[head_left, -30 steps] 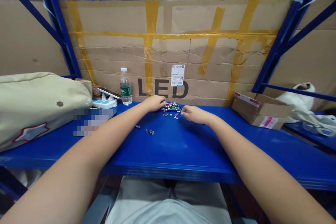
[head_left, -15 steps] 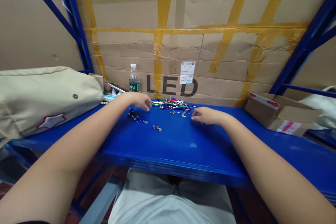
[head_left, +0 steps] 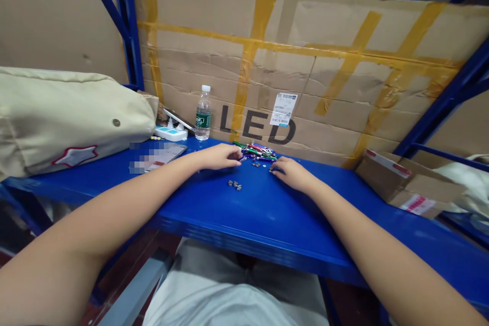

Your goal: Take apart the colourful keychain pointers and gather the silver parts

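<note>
A heap of slim, shiny, pen-like sticks (head_left: 260, 151) in red, green, blue and purple lies at the back of the blue table. At its left end is my left hand (head_left: 223, 156), thumb and fingers curled together by a purple stick; what they hold is too small to make out. My right hand (head_left: 291, 172) rests at the front right of the heap. Its fingertips pinch close to the tabletop, beside small round pieces (head_left: 256, 164); any piece between them is mostly hidden. Several small metal bits (head_left: 235, 185) form a cluster nearer to me.
A water bottle (head_left: 204, 114) stands by the cardboard panel (head_left: 183, 71). To the left are a power strip (head_left: 171, 133), a flat card-like item (head_left: 168, 155) and a cream bag (head_left: 76, 117). An open carton (head_left: 397, 175) sits to the right on the blue table (head_left: 244, 219).
My left hand has moved right to the heap, and the blue and black sticks near it no longer show. My right hand has closed in on the small round pieces. The view has tilted and shifted.
</note>
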`<state>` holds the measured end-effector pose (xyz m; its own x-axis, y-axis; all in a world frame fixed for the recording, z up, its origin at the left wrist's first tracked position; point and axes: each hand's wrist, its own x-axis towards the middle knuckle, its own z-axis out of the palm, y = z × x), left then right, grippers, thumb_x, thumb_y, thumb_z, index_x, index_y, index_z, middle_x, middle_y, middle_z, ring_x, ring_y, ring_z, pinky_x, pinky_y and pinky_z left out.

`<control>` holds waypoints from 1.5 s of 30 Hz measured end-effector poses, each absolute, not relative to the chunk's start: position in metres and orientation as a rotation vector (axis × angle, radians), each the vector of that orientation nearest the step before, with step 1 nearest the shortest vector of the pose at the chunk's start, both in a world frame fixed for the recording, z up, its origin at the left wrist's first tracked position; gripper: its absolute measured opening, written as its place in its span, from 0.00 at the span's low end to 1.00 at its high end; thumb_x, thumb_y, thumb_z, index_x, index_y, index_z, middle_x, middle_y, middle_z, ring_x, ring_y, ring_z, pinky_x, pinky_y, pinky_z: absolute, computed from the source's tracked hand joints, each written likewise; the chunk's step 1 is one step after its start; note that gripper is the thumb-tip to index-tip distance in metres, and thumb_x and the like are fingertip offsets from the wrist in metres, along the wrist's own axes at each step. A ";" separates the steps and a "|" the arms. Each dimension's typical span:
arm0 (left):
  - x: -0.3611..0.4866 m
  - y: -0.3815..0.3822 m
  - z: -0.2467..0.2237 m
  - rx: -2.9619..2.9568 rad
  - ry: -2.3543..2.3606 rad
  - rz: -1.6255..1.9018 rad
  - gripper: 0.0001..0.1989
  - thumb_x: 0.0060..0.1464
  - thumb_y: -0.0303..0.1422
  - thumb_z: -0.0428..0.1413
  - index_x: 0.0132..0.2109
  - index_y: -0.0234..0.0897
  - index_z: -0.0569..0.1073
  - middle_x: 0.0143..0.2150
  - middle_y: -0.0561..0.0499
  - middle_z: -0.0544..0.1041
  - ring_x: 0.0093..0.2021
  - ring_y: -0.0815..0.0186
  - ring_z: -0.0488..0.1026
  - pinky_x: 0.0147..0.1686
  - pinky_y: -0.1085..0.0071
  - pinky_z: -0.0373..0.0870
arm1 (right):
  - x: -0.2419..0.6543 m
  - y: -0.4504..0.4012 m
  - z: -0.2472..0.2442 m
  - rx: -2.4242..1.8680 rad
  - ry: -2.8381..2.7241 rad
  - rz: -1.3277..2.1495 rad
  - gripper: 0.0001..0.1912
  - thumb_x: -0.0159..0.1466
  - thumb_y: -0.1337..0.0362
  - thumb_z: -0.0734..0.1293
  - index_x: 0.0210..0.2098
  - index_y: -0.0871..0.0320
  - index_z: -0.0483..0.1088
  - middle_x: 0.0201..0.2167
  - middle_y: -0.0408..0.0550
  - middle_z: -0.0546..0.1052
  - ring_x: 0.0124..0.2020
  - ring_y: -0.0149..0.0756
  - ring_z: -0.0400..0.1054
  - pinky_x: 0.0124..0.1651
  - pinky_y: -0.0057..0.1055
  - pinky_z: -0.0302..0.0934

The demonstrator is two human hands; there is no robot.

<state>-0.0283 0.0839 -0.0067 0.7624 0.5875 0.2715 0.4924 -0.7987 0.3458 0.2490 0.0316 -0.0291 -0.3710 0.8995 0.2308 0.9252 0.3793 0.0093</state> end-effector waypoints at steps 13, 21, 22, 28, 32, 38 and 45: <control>-0.002 0.068 -0.022 2.607 0.759 0.664 0.09 0.53 0.34 0.55 0.41 0.36 0.71 0.40 0.49 0.77 0.40 0.64 0.74 0.40 0.71 0.68 | 0.243 0.039 -0.034 -1.622 -2.243 -0.109 0.04 0.57 0.73 0.66 0.30 0.58 0.72 0.34 0.48 0.77 0.38 0.36 0.71 0.43 0.31 0.62; -0.005 0.066 -0.024 2.610 0.717 0.673 0.09 0.53 0.33 0.54 0.41 0.35 0.71 0.40 0.48 0.78 0.40 0.64 0.75 0.42 0.69 0.69 | 0.218 0.015 -0.025 -1.122 -2.011 0.193 0.13 0.57 0.67 0.67 0.42 0.58 0.65 0.36 0.48 0.77 0.33 0.32 0.70 0.34 0.29 0.62; -0.005 0.066 -0.025 2.614 0.701 0.679 0.09 0.53 0.33 0.54 0.41 0.35 0.71 0.39 0.49 0.78 0.40 0.64 0.75 0.41 0.69 0.69 | 0.213 0.011 -0.023 -1.076 -2.009 0.204 0.13 0.57 0.66 0.66 0.42 0.58 0.65 0.36 0.48 0.77 0.33 0.32 0.70 0.33 0.29 0.62; -0.005 0.062 -0.023 2.656 0.644 0.731 0.10 0.54 0.35 0.54 0.42 0.35 0.71 0.40 0.48 0.78 0.39 0.64 0.74 0.40 0.69 0.69 | 0.201 0.005 -0.021 -0.980 -2.071 0.146 0.10 0.56 0.68 0.66 0.39 0.58 0.68 0.36 0.46 0.77 0.33 0.31 0.70 0.34 0.29 0.61; -0.005 0.061 -0.023 2.640 0.646 0.735 0.10 0.55 0.35 0.54 0.42 0.36 0.72 0.39 0.49 0.78 0.39 0.64 0.75 0.40 0.69 0.69 | 0.202 0.007 -0.022 -0.967 -2.076 0.105 0.11 0.56 0.70 0.65 0.40 0.58 0.69 0.36 0.45 0.77 0.33 0.30 0.69 0.36 0.28 0.61; -0.004 0.059 -0.024 2.607 0.615 0.757 0.10 0.55 0.33 0.53 0.44 0.37 0.71 0.39 0.51 0.78 0.38 0.66 0.75 0.40 0.70 0.70 | 0.200 0.007 -0.022 -0.933 -2.088 0.049 0.11 0.57 0.71 0.65 0.41 0.58 0.70 0.36 0.46 0.78 0.32 0.30 0.70 0.36 0.28 0.61; -0.006 0.058 -0.021 2.609 0.669 0.770 0.10 0.54 0.35 0.54 0.43 0.37 0.71 0.39 0.50 0.78 0.38 0.65 0.75 0.40 0.69 0.70 | 0.202 0.010 -0.023 -0.926 -2.130 -0.030 0.09 0.58 0.68 0.66 0.39 0.58 0.71 0.37 0.46 0.77 0.32 0.30 0.69 0.37 0.29 0.61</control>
<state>-0.0057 0.0579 -0.0214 0.7426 0.5238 0.4173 0.3403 -0.8318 0.4385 0.2024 0.0097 -0.0230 -0.4155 0.6060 0.6783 0.6252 0.7320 -0.2710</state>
